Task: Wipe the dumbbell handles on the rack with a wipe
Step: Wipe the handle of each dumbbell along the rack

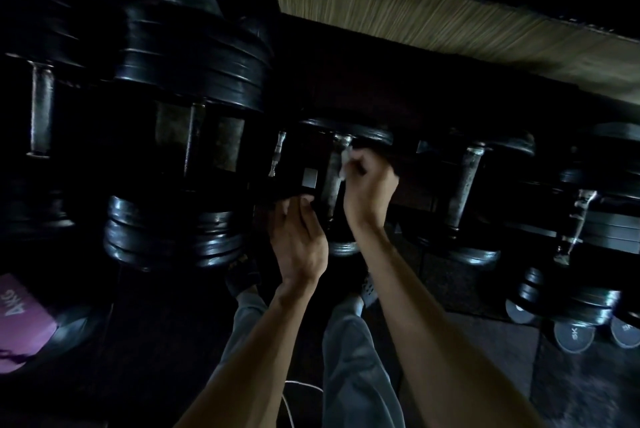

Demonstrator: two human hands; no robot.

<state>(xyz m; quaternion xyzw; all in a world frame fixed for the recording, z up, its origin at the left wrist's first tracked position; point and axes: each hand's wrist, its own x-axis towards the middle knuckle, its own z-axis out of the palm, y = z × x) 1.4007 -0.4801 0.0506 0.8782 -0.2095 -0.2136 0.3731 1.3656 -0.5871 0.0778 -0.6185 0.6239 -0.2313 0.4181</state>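
White wipe (346, 164) sits pinched in my right hand (370, 185), fingers curled round it and pressed to the upper end of a steel handle (334, 174) at centre frame — the dumbbell lies on the dark rack (415, 200). My left hand (299, 240) hangs just below (fingers loosely bent, holding nothing I can see). Heavier dumbbells (187, 136) fill the upper left — a purple mat (20, 320) lies lower left.

The scene is very dim, most of it lost in black shadow. Faint highlights glint on metal edges. The upper background is streaked with motion blur, and wide-angle distortion bends the edges.
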